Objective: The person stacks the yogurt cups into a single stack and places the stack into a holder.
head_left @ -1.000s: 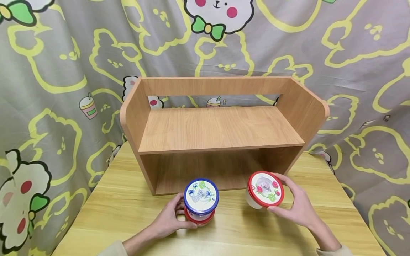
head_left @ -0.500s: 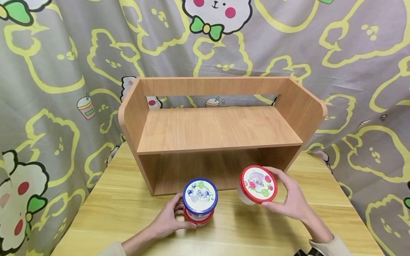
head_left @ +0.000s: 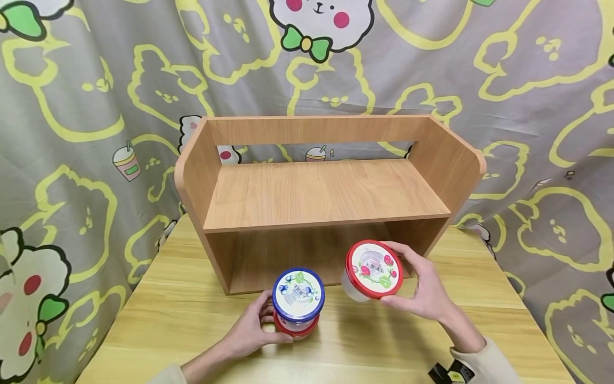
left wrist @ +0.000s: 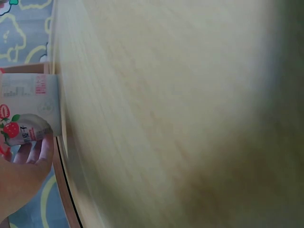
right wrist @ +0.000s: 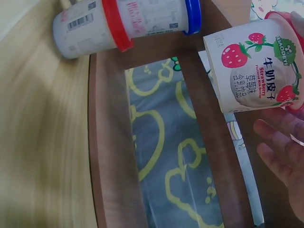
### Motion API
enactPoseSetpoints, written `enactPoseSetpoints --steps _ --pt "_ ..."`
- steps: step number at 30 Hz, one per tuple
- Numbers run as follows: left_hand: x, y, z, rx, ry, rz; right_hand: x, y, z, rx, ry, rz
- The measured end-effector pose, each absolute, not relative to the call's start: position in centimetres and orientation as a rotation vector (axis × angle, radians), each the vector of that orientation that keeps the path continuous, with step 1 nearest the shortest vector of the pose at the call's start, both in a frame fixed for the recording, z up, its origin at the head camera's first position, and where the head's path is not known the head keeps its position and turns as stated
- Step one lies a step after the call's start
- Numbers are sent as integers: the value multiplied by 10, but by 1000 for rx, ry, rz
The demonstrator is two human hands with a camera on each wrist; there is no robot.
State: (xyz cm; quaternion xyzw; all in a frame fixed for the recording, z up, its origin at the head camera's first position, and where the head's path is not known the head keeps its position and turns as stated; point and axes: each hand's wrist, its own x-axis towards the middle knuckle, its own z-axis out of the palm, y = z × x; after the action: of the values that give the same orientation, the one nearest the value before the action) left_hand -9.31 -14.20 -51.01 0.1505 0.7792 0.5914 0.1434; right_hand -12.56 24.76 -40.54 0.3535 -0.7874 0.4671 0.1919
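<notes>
My left hand (head_left: 251, 326) grips the lower cup of a two-cup stack on the table, thumb in front and fingers behind. That lower cup has a red lid (head_left: 307, 328); in the left wrist view its pale side (left wrist: 28, 97) carries a strawberry print. On top of it stands a blue-lidded yogurt-style cup (head_left: 298, 296) with blueberries on the lid. To the right, my right hand (head_left: 422, 285) holds another red-lidded strawberry cup (head_left: 374, 269) in the air by its lid edge, tilted. The right wrist view shows that cup's "Strawberry" label (right wrist: 259, 71) plainly.
Behind the cups stands a two-level wooden shelf (head_left: 331, 192) with raised sides and a back rail. Its lower compartment faces the hands. A patterned curtain (head_left: 412, 48) hangs behind the wooden table (head_left: 158, 314). A black device (head_left: 451, 373) sits at the right cuff.
My right hand has carried its red-lidded cup leftward and a little up, closer to the stack. The left hand has kept its grip in place.
</notes>
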Motion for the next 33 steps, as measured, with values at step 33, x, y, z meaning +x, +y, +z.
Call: enactPoseSetpoints --steps 33 --pt "-93 -142 -509 448 2225 1707 -143 190 -377 1214 -2180 1379"
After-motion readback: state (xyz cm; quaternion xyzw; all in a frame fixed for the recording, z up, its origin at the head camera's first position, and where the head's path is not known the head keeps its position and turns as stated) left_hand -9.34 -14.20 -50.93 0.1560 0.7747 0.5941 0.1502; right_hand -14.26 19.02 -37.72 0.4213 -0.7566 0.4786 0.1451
